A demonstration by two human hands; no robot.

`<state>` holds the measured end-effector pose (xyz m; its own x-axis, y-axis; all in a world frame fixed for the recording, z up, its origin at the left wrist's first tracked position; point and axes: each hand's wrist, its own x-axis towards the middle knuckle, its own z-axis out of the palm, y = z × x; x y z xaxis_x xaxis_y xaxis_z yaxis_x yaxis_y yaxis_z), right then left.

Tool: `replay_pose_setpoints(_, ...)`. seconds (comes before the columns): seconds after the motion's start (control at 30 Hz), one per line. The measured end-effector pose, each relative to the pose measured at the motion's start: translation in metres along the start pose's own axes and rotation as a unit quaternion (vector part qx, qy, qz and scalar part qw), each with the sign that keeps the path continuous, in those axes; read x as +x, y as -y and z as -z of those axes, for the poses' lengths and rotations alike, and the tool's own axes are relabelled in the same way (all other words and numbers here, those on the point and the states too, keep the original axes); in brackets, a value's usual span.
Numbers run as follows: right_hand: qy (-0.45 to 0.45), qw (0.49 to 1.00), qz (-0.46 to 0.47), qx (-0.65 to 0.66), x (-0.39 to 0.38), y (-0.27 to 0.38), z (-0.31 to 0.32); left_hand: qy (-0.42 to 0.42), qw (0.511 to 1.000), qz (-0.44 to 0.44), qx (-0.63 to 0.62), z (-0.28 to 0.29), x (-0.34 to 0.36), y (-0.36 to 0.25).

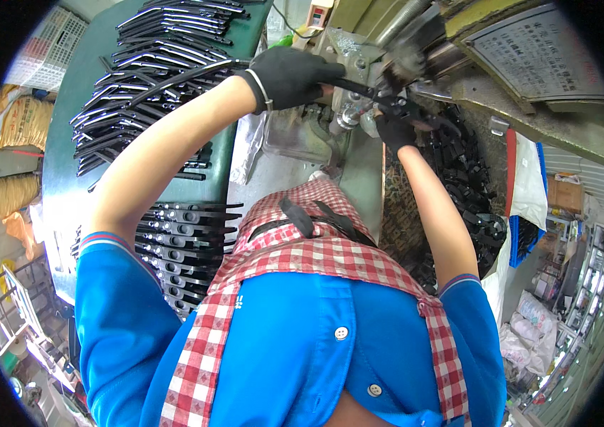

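My left hand [291, 77], in a black glove, is closed round a long bent black metal rod [202, 72]. One end of the rod reaches back over the green table, and the other runs to the machine's metal fixture [354, 107]. My right hand [394, 132], gloved in black too, is closed at a black metal bracket [405, 108] by the rod's far end. Its fingers are partly hidden, and whether the two pieces are joined I cannot tell. Several similar black bent rods [152, 71] lie in rows on the table to my left.
The green table [74, 78] also carries a row of flat black parts with holes [184, 231]. Right of the machine [451, 43], a bin holds a heap of black brackets [465, 192]. A blue crate [526, 238] with a white sack stands further right.
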<state>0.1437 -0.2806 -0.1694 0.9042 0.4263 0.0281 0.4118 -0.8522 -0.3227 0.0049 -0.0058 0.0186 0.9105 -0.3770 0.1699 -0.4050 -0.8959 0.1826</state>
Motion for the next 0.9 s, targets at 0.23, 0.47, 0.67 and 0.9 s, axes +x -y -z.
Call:
replay_pose_setpoints(0.23, 0.006, 0.975, 0.215, -0.051, 0.025, 0.013, -0.003, 0.004, 0.998, 0.054, -0.042, 0.017, -0.052, -0.015)
replay_pose_setpoints(0.47, 0.060, 0.996, 0.059, -0.031, 0.021, 0.003, -0.008, 0.077, 0.970, 0.227, -0.044, 0.018, -0.217, 0.005)
replay_pose_setpoints(0.67, 0.079, 0.949, 0.037, 0.302, 0.039, -0.024, -0.007, 0.243, 0.906, 0.347, 0.030, -0.013, -0.363, 0.011)
replay_pose_setpoints(0.9, 0.167, 0.686, -0.027, 0.708, -0.016, 0.083, 0.121, 0.020, 0.834, 0.552, -0.003, -0.031, -0.412, -0.033)
